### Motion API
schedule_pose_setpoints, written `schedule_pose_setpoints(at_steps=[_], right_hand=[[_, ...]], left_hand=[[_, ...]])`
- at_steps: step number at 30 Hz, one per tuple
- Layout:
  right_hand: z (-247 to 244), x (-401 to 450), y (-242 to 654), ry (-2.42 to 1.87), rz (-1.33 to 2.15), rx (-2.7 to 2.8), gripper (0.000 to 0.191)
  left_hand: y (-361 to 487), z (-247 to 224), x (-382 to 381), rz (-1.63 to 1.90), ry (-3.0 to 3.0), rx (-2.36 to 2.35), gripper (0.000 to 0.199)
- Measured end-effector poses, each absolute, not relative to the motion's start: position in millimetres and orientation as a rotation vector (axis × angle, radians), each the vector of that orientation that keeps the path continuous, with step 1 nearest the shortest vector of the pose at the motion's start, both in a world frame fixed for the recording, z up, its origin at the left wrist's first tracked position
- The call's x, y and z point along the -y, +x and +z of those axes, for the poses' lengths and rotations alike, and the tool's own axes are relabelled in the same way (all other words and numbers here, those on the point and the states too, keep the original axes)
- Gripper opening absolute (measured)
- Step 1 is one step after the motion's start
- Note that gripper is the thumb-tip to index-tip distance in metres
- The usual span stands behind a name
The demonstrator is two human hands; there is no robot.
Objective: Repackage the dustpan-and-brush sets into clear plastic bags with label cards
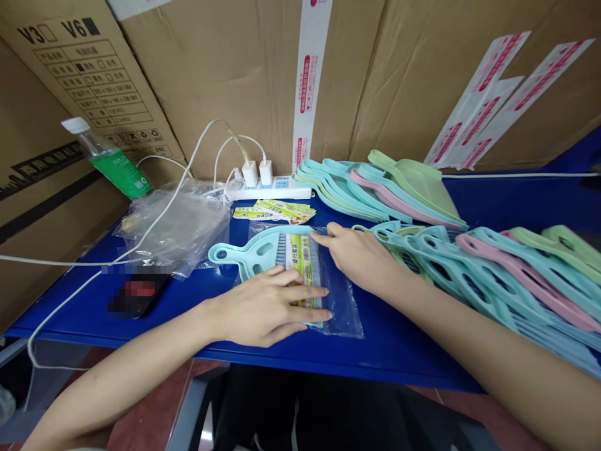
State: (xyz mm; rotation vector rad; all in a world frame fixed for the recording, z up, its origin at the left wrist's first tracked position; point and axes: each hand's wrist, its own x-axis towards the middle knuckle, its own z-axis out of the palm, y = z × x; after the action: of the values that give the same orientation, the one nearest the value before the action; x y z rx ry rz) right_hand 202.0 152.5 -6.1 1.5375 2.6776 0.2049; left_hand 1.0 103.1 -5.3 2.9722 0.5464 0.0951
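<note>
The left hand (pixel 263 307) lies flat, fingers slightly spread, over a teal plastic brush (pixel 248 250) half inside a clear plastic bag (pixel 340 313) on the blue table (pixel 328 357). The right hand's (pixel 357 257) fingers, close together, press near the bag's mouth. The brush looks light and stiff, the film slippery; its handle seems the surest hold.

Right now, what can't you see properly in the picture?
Head view:
- Teal dustpan: left hand and right hand cover parts of it.
- Dark thing, maybe a phone: pixelated blur hides it.
- Pastel dustpan pile: right edge cuts it off.
- Yellow-green leaflets: print too small to read.
</note>
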Motion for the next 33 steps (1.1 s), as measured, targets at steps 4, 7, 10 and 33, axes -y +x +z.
schedule_pose_setpoints(at_steps=[4,7,10,33], right_hand=[[-1,-148,200,1.544,0.142,-2.649,0.051],[2,-145,199,1.566,0.102,-2.648,0.047],[-1,-145,202,1.584,0.129,-2.7,0.042],[1,-142,219,1.529,0.019,-2.765,0.028]], left_hand=[[1,-4,-103,0.09,2.971,-0.547,0.037],[1,-3,-103,0.104,2.944,-0.543,0.037],[-1,0,-102,0.101,2.908,-0.529,0.037],[-19,27,-105,-0.057,2.602,-0.466,0.052]])
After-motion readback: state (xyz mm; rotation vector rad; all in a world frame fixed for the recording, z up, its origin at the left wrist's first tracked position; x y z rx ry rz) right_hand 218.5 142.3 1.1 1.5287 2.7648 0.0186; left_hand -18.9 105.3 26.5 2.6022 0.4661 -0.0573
